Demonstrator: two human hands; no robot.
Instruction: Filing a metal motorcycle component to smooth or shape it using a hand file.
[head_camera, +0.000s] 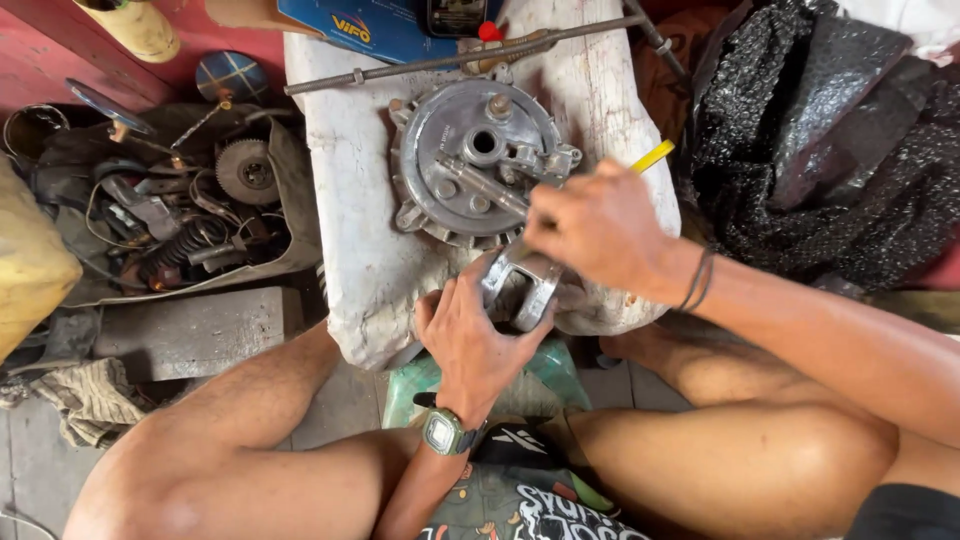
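fingers of left hand (468, 335) wrapped around grey metal bracket (525, 283), gripped firmly at near edge of white block (350, 200). right hand (597, 232) clenched on yellow-handled tool (652, 156), tip hidden behind fingers, pressed down just above bracket. round metal hub plate (470, 160) lying flat on block just beyond both hands, lever and bolts across its face. long steel rod (440, 60) resting across far end of block, beside blue box (365, 25). digital watch (443, 433) on left wrist, dark bands (698, 280) on right wrist. tray of greasy parts (190, 215), with gear and spring among them, on floor to left; black plastic sheet (830, 140) bunched to right. bare knees either side, green stool (480, 385) under block.
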